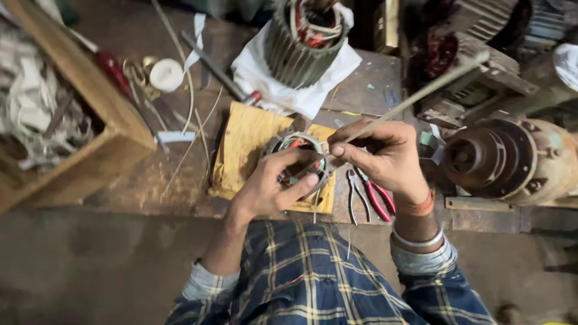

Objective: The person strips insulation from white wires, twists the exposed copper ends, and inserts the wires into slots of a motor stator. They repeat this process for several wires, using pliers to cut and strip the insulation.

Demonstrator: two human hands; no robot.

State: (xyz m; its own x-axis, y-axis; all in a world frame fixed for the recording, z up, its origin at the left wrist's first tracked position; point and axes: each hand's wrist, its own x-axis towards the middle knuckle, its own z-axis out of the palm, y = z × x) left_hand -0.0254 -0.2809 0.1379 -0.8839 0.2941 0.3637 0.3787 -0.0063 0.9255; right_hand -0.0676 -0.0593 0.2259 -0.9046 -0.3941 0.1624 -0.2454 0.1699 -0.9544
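A small round motor stator (299,146) with copper windings and coloured wires rests on a yellow wooden board (244,150). My left hand (274,186) grips its near rim, fingers curled over the edge. My right hand (385,153) pinches a long thin stick (421,93) that slants up to the right, its lower tip pushed into the stator's slots. Both sleeves are blue plaid.
Red-handled pliers (373,195) lie just right of the board. A larger finned stator (304,42) stands on white cloth behind. A wooden box of scraps (72,120) sits left, a tape roll (165,75) and screwdriver nearby. Rusty motor housings (506,156) crowd the right.
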